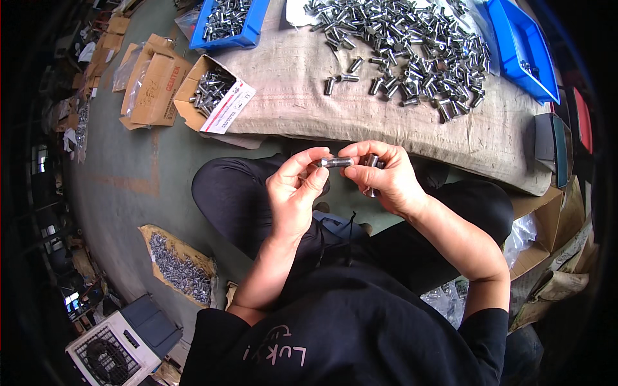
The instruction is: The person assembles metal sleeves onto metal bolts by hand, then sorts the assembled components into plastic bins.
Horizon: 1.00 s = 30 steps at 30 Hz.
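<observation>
Between my two hands a shiny metal bolt (336, 162) lies level, just off the table's near edge. The thumb and fingertips of my left hand (288, 196) pinch its left end. My right hand (397, 185) is closed at the other end, fingertips touching it. More bolts (371, 191) are held in the right fingers, partly hidden by them. Across the cloth-covered table (283, 96) spreads a heap of similar bolts (412, 51), with a few loose ones at its near left.
A blue bin (241, 42) with bolts stands at the far left, another blue bin (524, 55) at the far right. An open carton (187, 103) of bolts sits by the table's left corner. Small metal parts lie on a floor sheet (158, 267), near a fan unit (122, 347).
</observation>
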{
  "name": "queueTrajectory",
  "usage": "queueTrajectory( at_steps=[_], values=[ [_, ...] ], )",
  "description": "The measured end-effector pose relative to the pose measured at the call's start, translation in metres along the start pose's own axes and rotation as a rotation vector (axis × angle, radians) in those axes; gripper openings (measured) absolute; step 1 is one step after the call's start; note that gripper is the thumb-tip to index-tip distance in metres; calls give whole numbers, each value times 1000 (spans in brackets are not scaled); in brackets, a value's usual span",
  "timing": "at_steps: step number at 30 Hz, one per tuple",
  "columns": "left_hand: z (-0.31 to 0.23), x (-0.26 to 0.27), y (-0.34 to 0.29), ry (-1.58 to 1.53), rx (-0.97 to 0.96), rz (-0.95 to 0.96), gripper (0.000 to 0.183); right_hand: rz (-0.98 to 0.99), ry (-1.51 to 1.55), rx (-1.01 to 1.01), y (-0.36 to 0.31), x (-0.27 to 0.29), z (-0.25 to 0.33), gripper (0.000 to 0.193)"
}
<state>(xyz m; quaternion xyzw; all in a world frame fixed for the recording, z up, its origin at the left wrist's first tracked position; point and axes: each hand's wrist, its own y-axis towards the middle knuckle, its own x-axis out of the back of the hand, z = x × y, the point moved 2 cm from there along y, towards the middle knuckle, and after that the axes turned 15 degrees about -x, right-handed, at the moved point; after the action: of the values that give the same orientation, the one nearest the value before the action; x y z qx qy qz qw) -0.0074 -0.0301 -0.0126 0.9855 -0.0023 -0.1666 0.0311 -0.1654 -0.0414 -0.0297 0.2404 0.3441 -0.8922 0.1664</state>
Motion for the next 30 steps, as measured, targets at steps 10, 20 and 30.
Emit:
queueTrajectory(
  at_steps=[10,20,30],
  values=[
    [1,0,2,-19,34,0,24,30,-16,50,-7,-9,5,23],
    [0,-5,3,16,-12,-38,17,-41,-116,85,-6,-2,0,20],
    [3,1,2,41,-17,-55,22,-37,-119,52,-4,-5,0,19]
  ],
)
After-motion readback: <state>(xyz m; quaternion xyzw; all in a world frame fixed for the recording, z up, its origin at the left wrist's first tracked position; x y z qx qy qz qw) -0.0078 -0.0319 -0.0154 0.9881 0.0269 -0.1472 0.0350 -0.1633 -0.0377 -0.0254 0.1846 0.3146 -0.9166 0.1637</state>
